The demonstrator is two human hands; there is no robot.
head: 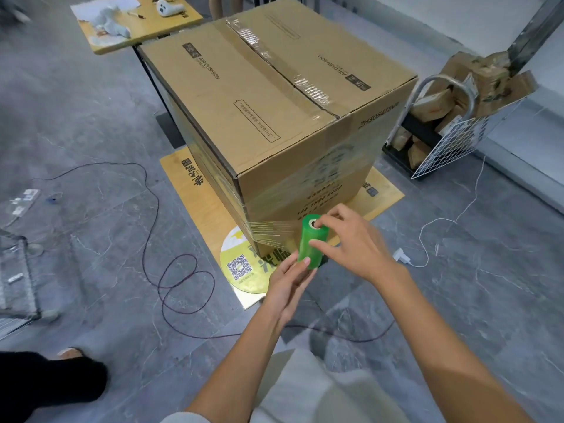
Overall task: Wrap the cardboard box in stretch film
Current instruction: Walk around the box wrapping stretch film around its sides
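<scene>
A large taped cardboard box stands on a flat wooden board on the floor. Stretch film bands its lower sides and runs taut from the near corner to a green film roll, which is held upright just in front of that corner. My right hand holds the roll from above, with a finger at its hollow core and another across its side. My left hand supports the roll's bottom end with straight fingers.
A white wire cart full of cardboard scraps stands to the right. Dark cables loop over the grey floor to the left and behind my arms; a white cable lies right. A small wooden table is behind the box.
</scene>
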